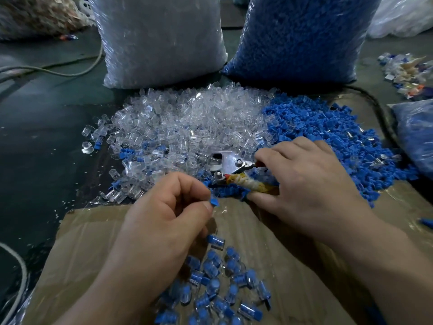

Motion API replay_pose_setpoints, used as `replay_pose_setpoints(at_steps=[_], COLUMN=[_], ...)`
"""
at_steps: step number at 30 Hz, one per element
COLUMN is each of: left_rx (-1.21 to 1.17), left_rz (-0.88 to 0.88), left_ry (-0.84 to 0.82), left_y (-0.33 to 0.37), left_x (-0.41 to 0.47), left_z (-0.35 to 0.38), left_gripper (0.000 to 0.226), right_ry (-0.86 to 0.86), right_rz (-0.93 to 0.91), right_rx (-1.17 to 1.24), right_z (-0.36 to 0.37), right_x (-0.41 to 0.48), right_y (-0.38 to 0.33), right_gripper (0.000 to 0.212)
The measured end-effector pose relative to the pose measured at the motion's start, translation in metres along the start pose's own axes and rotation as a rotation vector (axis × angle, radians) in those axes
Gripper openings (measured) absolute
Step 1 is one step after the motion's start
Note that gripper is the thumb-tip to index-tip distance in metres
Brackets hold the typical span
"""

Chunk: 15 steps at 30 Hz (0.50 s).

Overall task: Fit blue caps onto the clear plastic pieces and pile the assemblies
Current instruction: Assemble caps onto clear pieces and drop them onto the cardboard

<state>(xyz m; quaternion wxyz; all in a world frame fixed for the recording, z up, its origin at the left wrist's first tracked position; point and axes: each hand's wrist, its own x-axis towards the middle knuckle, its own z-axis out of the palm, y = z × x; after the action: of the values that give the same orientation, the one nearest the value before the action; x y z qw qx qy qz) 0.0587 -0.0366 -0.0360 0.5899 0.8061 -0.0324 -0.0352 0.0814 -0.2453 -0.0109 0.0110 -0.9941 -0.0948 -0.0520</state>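
- Head view, centre: the left hand [168,214] has its fingers curled tight, thumb and forefinger pinching one blue cap [214,202] at their tips.
- Right of centre: the right hand [304,179] grips the pliers [234,165], fingers curled over the handles, thumb under the cloth-wrapped one.
- Middle: the heap of clear pieces [187,118] touches the heap of blue caps [328,137] on its right.
- Bottom centre: the capped assemblies [220,285] lie piled on cardboard [93,242].
- Top: two full bags, clear [161,38] and blue [302,36].

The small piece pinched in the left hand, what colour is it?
The piece is blue; head view.
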Motion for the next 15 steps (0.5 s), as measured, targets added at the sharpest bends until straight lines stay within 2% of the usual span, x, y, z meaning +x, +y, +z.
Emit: replay_pose_setpoints(at_steps=[3, 7, 11, 12, 15], left_rx=[-0.013, -0.026, 0.019, 0.025, 0.027], left_rz=[-0.020, 0.010, 0.118, 0.137, 0.162], left_ry=[-0.010, 0.025, 0.013, 0.010, 0.011], left_y=[0.000, -0.003, -0.005, -0.004, -0.001], left_x=[-0.001, -0.002, -0.004, -0.005, -0.007], left_z=[0.002, 0.003, 0.006, 0.006, 0.004], left_gripper=[0.013, 0.012, 0.010, 0.007, 0.020], right_ry=[-0.007, 0.195, 0.184, 0.188, 0.205], right_rz=[-0.010, -0.130, -0.326, -0.334, -0.301], right_rx=[0.034, 0.201, 0.257, 0.262, 0.281], right_z=[0.000, -0.005, -0.004, -0.003, -0.002], right_x=[0.001, -0.011, -0.017, -0.017, -0.018], right_y=[0.000, -0.014, -0.031, -0.031, -0.028], right_gripper=[0.067, 0.046, 0.027, 0.023, 0.012])
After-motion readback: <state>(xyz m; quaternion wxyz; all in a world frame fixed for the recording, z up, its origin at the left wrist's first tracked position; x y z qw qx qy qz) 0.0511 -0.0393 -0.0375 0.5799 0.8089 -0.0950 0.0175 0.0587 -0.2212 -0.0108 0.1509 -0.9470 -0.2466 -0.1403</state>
